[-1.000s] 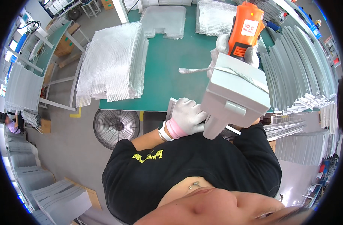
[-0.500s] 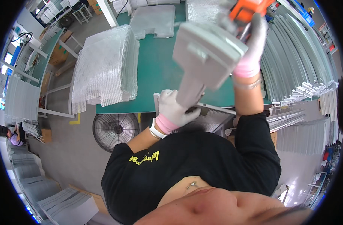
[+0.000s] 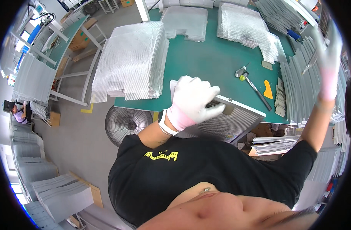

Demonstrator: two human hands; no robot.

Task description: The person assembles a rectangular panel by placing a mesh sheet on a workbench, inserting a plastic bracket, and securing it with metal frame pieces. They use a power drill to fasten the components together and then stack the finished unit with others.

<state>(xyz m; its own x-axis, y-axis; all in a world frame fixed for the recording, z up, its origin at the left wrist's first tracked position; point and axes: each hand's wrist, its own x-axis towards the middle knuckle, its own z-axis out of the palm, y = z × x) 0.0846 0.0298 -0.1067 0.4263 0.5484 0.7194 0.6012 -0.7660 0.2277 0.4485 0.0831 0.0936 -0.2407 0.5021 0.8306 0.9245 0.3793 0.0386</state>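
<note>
White-gloved, the left hand [image 3: 195, 102] grips the mesh frame [image 3: 240, 123] by its upper edge, beside the green table [image 3: 210, 61]; a firm, even hold should prevent slipping. Far right, the raised right hand [image 3: 329, 51] is blurred; I cannot tell its grip.

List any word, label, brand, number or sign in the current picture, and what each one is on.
Black shirt: yellow lettering across the chest, upside down in this view; I won't copy out the wording.
Hammer: marks along its shaft, too small to read.
Background: anything printed there is too small or blurred to read.
</note>
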